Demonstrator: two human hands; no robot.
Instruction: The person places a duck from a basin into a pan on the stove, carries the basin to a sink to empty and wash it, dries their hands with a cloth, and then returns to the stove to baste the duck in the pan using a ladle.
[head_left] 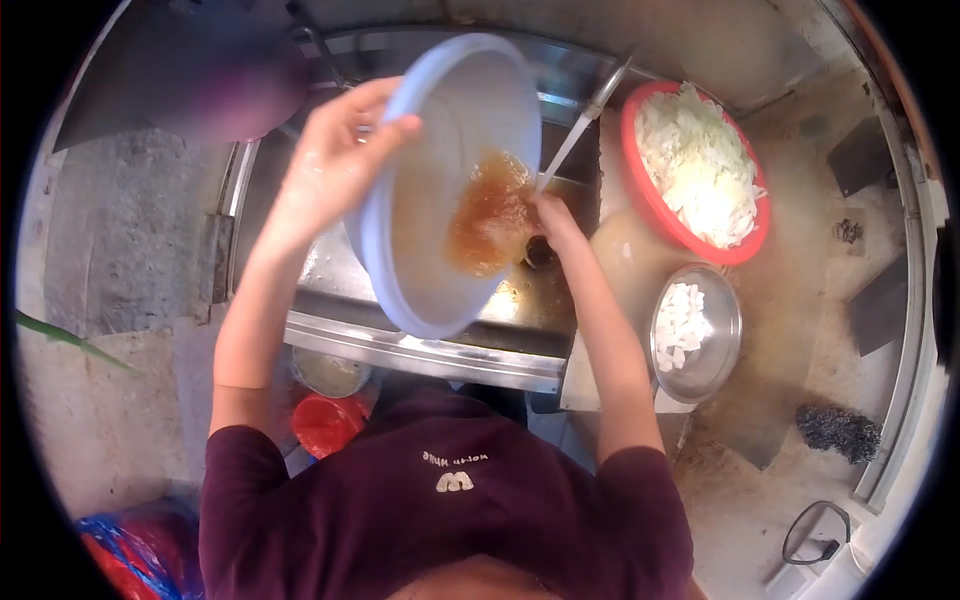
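A large pale blue basin (375,250) is tilted on its side over a metal sink (335,265), with brownish liquid (490,215) inside it. My left hand (345,145) grips the basin's upper left rim, thumb over the edge. At the basin's right side is my right hand (553,220), its fingers closed; what it holds, if anything, is too small to make out. The end of a thin light tube (570,150) from the faucet meets this hand. Below the hand, a dark round drain (540,252) shows in the sink.
At the right stands a red basin (630,150) heaped with shredded pale vegetable (700,165). Nearer lies a metal bowl (715,355) with white pieces. Under the sink's front edge (430,355) sit a red container (328,425) and another bowl (330,372). A black scrubber (838,432) lies far right.
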